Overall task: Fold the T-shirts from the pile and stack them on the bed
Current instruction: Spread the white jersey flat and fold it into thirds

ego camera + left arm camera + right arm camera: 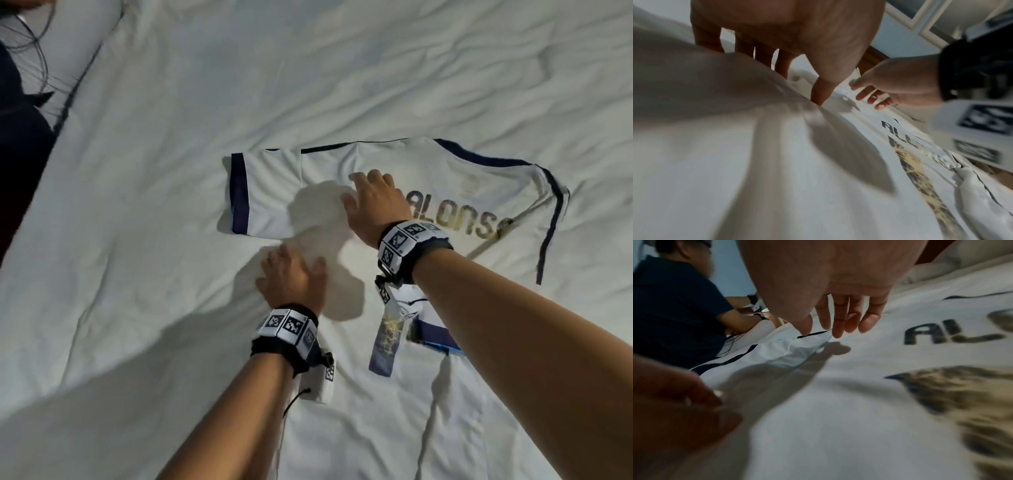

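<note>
- T-shirt (pixel 445 212), a white jersey with dark trim and gold lettering across its back, lies spread face-down on the bed (pixel 171 102), collar away from the person and hem running out of the head view toward them.
- Left sleeve (pixel 260 195) is laid out flat to the side with its dark cuff band at the far end; the right sleeve (pixel 551 219) looks bunched and partly twisted, its trim folded under.
- Left hand (pixel 291 277) rests low on the cloth at the shirt's side just under that sleeve, fingers spread; its grip is released, grasping nothing.
- Right hand (pixel 373 205) hovers just over the upper back beside the first letters, fingers straight and loose. From the right wrist view the fingertips (pixel 838 332) seem just off the cloth, casting a shadow; nothing is pinched.
- I'd judge this as smoothing before the first side fold.
- Thin, slippery fabric on a soft, rumpled sheet is the risk: a sideways sweep could drag the sheet and push new creases into the shirt.
- If the bunched right sleeve is left as it is, the fold would come out lumpy and lopsided, and a stack on it would lean.
- Another person (pixel 674 305) in a dark top sits at the bed's edge with cables nearby.
</note>
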A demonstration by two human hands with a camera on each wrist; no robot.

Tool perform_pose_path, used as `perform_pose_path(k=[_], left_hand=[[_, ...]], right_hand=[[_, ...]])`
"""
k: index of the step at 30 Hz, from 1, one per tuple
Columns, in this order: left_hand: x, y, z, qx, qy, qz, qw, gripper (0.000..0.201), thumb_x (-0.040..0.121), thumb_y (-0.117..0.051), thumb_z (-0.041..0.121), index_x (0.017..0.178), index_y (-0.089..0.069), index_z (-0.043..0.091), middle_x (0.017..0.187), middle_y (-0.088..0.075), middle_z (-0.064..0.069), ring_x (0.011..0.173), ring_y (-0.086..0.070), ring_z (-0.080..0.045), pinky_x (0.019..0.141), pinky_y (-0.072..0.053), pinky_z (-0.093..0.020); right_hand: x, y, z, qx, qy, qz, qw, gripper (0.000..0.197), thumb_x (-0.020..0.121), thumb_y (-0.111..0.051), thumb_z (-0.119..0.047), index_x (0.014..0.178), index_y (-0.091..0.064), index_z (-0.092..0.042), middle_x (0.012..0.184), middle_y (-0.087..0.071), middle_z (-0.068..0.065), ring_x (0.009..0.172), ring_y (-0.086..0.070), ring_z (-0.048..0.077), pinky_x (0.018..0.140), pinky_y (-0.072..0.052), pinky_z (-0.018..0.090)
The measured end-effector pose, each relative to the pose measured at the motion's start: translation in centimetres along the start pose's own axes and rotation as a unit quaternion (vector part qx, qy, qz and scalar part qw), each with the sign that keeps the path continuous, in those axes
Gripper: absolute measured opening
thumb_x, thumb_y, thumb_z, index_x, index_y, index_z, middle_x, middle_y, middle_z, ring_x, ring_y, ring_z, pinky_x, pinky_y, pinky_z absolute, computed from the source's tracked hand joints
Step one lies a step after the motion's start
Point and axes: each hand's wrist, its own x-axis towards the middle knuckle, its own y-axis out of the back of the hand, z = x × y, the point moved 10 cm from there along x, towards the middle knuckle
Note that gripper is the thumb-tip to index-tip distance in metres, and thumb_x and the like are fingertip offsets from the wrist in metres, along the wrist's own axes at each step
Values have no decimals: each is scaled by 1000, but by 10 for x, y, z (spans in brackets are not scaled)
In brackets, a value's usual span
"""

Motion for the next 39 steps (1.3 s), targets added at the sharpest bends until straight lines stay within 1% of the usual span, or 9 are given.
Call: perform_pose_path(k=[3,8,10,15,18,22,30,36,39], left_hand=[[5,-7,3,-4,3,0,1000,56,93,-55,53,131,-47,13,134,-56,-10,126,-48,-31,100,-36,-47],[8,-9,3,-19,6,-10,1000,48,93,-55,50,126,-48,15,127,-61,-7,120,-53,-28,98,-36,-46],[8,-10,3,-16,4,-21,1000,45,94,-54,49,125,-49,17,126,-62,-6,120,-53,-29,99,-35,-45],[1,2,9,-92,-1,-26,995,27,99,-51,38,119,-55,20,116,-67,-3,109,-60,-29,93,-39,-40],[-17,20,23,-141,-25,0,990,18,102,-49,32,112,-53,18,104,-65,-1,86,-55,-24,74,-35,-33],[-58,31,56,-194,-106,35,975,12,100,-52,30,99,-49,18,89,-62,0,77,-58,-24,66,-40,-35],[-132,-35,135,-69,-233,30,970,12,93,-61,26,97,-55,16,76,-60,0,47,-59,-24,40,-42,-29],[-136,-69,145,8,-214,-2,977,23,82,-69,25,101,-59,16,87,-62,-3,50,-61,-27,42,-32,-28],[-149,-65,129,-8,-199,-20,980,41,85,-58,29,123,-59,14,98,-64,-6,67,-65,-30,52,-50,-34]], right_hand=[[30,-7,4,63,-62,-2,996,46,103,-41,-38,145,-38,-17,134,-56,13,122,-52,36,89,-44,46],[58,-13,20,90,-166,-16,982,62,103,-37,-45,157,-13,-28,99,-53,9,84,-54,32,73,-42,41],[66,-12,21,72,-172,-28,982,57,102,-39,-44,153,-20,-28,101,-56,12,83,-53,32,73,-43,41],[70,-1,23,94,-162,-20,982,23,99,-42,-31,117,-47,-16,101,-61,14,92,-60,38,80,-52,44],[54,17,27,105,-147,1,984,19,101,-41,-28,114,-48,-16,100,-60,10,85,-58,35,71,-48,42],[14,46,42,103,-99,39,989,16,102,-43,-21,115,-52,-15,105,-62,7,88,-57,32,71,-47,40],[-46,74,112,52,-58,85,993,19,98,-46,-15,112,-57,-15,109,-66,8,97,-61,33,76,-54,47],[-85,58,118,-24,-53,34,998,40,103,-51,-37,135,-35,-18,112,-64,14,85,-63,34,65,-46,39],[-131,37,91,15,-21,20,999,31,105,-44,-35,130,-38,-19,103,-66,10,72,-59,29,59,-42,34]])
